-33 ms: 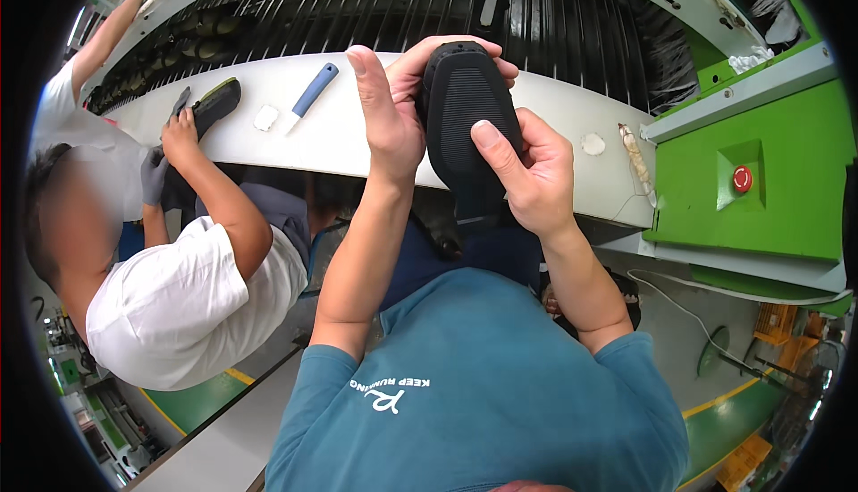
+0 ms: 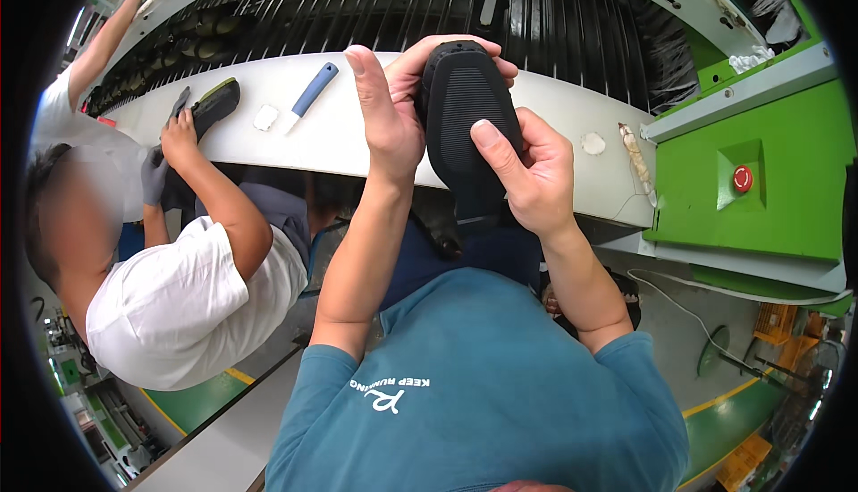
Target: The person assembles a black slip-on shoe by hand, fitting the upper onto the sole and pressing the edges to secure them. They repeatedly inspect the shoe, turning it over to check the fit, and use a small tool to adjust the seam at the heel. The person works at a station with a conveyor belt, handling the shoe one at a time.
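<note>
While we hold the black shoe (image 2: 465,121) sole-up above the white ledge (image 2: 357,134), left hand (image 2: 389,121) clasps its toe, right hand (image 2: 527,170) thumbs the sole; nothing differs from the matching earlier frame.

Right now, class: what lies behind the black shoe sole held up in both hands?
Behind the black shoe sole, the white ledge and dark conveyor rods show around its edges. The left hand and right hand grip its sides. The ledge directly behind it is covered.
</note>
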### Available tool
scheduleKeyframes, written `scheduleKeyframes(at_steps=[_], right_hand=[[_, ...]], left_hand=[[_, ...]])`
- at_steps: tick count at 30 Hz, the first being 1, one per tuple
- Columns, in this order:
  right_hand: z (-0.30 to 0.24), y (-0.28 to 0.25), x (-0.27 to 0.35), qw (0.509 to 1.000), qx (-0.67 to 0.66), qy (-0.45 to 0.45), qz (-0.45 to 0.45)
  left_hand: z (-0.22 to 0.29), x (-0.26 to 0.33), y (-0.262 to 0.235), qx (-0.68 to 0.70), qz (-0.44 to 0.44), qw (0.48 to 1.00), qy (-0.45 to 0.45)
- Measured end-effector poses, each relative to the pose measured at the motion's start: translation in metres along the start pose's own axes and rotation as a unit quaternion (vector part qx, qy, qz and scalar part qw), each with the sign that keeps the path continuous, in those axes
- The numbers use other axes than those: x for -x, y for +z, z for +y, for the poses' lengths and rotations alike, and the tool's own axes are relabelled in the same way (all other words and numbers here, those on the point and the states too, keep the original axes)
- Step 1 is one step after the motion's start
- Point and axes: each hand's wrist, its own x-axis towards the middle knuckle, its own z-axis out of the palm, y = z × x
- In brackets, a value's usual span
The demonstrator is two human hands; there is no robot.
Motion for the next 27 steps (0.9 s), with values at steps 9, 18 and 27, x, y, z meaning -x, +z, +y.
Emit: scheduleKeyframes(at_steps=[9,18,27], right_hand=[[0.0021,-0.0026,-0.0013,1.0,0.019,-0.009,-0.007],[-0.0013,-0.0012,0.0028,1.0,-0.016,0.023,-0.011],[-0.0022,-0.0013,0.0043,0.999,-0.019,0.028,-0.015]], left_hand=[[0.0008,0.0002,-0.0006,-0.004,-0.004,1.0,0.001],[-0.0014,0.0027,-0.0028,0.001,-0.025,1.0,0.016],[-0.0025,0.0045,-0.0038,0.001,-0.031,0.999,0.019]])
